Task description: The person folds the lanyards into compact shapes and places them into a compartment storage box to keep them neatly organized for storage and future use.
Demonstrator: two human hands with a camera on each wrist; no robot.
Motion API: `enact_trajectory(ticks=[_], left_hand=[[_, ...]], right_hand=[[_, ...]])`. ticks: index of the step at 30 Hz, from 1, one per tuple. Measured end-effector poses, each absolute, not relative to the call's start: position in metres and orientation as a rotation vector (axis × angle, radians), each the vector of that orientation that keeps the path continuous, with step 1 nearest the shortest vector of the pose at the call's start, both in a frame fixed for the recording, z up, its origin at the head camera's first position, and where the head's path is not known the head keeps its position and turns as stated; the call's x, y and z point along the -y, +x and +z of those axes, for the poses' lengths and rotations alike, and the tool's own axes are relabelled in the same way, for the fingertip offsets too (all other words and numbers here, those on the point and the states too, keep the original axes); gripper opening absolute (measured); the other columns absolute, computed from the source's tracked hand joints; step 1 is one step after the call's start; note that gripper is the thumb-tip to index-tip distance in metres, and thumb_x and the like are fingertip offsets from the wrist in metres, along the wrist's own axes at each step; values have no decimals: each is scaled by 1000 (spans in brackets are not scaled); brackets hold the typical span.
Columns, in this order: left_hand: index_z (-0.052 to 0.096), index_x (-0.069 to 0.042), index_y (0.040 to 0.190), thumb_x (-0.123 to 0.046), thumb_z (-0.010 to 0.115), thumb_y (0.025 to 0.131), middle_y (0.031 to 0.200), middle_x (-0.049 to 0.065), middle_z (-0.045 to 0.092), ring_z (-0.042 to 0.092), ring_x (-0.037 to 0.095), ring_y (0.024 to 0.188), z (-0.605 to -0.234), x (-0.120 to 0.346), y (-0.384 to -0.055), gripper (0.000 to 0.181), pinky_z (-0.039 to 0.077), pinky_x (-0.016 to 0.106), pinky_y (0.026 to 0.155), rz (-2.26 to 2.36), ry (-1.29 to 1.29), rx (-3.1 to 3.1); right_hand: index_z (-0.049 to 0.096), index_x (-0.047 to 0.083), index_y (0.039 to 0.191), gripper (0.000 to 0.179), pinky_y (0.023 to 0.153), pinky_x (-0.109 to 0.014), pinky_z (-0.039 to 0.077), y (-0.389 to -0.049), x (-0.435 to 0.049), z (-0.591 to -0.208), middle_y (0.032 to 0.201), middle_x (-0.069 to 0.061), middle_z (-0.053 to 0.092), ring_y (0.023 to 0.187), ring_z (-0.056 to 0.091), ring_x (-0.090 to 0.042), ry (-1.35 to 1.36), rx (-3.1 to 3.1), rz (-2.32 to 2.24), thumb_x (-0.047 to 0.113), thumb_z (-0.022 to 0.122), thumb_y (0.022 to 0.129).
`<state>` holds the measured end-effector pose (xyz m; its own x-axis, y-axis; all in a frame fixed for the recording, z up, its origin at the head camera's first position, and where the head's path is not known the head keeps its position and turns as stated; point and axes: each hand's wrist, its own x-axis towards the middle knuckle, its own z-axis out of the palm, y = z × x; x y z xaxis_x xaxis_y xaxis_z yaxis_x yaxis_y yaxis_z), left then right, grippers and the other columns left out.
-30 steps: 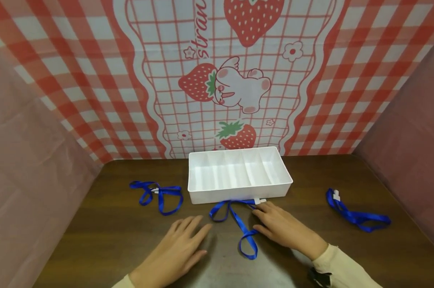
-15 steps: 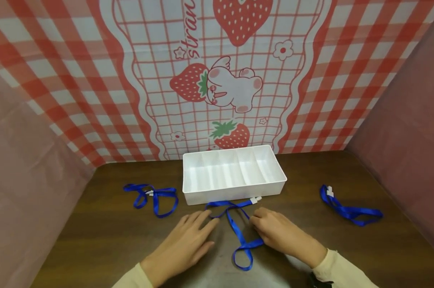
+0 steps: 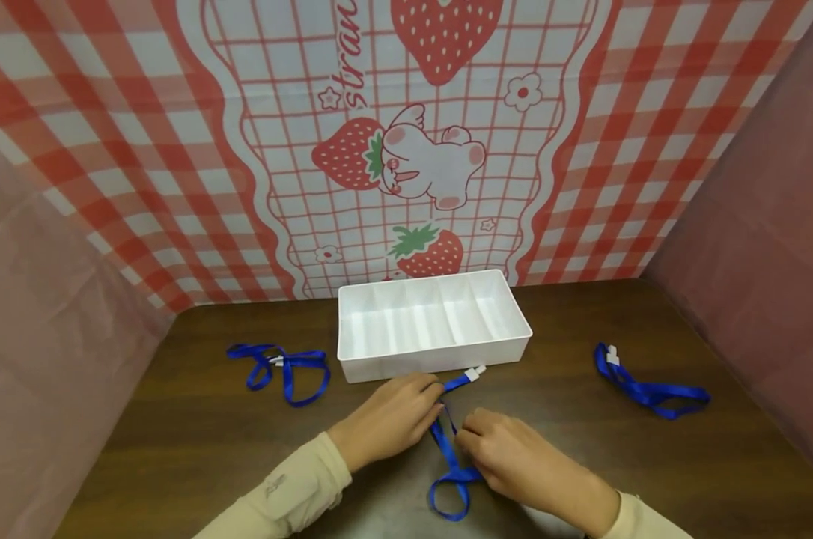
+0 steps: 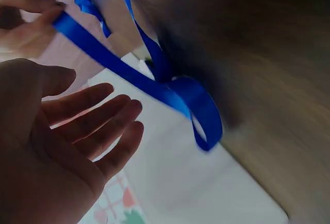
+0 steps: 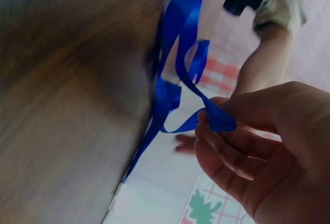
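Observation:
A blue lanyard [image 3: 445, 447] with a white clip [image 3: 474, 373] lies on the table just in front of the white divided box. My right hand [image 3: 514, 457] pinches part of its ribbon between thumb and fingertips, and the right wrist view shows that raised ribbon [image 5: 221, 119] clearly. Over the lanyard's far part hovers my left hand [image 3: 393, 415], hiding one loop from the head camera. In the left wrist view this hand's fingers [image 4: 98, 126] are spread and gently bent beside the ribbon [image 4: 118, 69], with nothing held between them.
The white box [image 3: 433, 358] with several compartments stands at the back, near the strawberry-print cloth [image 3: 278, 150]. Another blue lanyard [image 3: 308, 361] lies on the left of the table, and a third lanyard [image 3: 649, 391] lies on the right. Pink cloth walls [image 3: 743, 217] flank the table.
My left hand has moved right, over the lanyard. My right hand has gone from relaxed fingers on the lanyard to pinching its ribbon, drawing it slightly nearer. The head view has shifted a little.

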<state>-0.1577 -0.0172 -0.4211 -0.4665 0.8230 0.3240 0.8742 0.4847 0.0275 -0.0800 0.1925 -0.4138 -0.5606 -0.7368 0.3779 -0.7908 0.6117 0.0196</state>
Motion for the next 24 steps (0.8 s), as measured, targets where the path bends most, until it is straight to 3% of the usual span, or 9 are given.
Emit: enact_trajectory(ticks=[4, 10, 15, 20, 24], left_hand=[[64, -10, 95, -26, 62, 99, 86, -1, 62, 60, 13, 74, -425, -4, -169, 16, 51, 27, 63, -184, -1440, 2522], [65, -11, 89, -23, 70, 92, 83, 1, 63, 62, 14, 73, -438, -28, -177, 14, 52, 25, 58, 31, -1351, 2565], [66, -11, 86, -14, 74, 85, 80, 2, 63, 62, 13, 69, -440, -40, -177, 9, 50, 23, 51, 109, -1275, 2610], [67, -12, 86, -14, 75, 85, 79, 1, 65, 63, 14, 66, -439, -42, -178, 9, 50, 24, 50, 83, -1274, 2647], [64, -12, 85, -12, 71, 88, 75, 1, 64, 62, 13, 62, -436, -37, -179, 7, 48, 24, 48, -69, -1315, 2663]], right_hand=[[64, 15, 78, 19, 56, -17, 39, -73, -188, -413, 76, 9, 48, 67, 43, -4, 1255, 2463, 213, 0, 73, 72], [62, 17, 79, 20, 55, -17, 35, -63, -185, -414, 74, 9, 45, 66, 42, -5, 1307, 2392, 201, 5, 76, 72], [65, 15, 94, 22, 60, -20, 42, -55, -187, -414, 81, 10, 51, 72, 48, -4, 1326, 2457, 265, 9, 78, 77], [63, 14, 103, 19, 67, -18, 45, -56, -191, -416, 90, 10, 53, 78, 50, -2, 1260, 2490, 380, 16, 75, 88], [66, 14, 101, 15, 67, -17, 47, -65, -198, -418, 92, 9, 58, 80, 53, -2, 1181, 2471, 452, 18, 75, 89]])
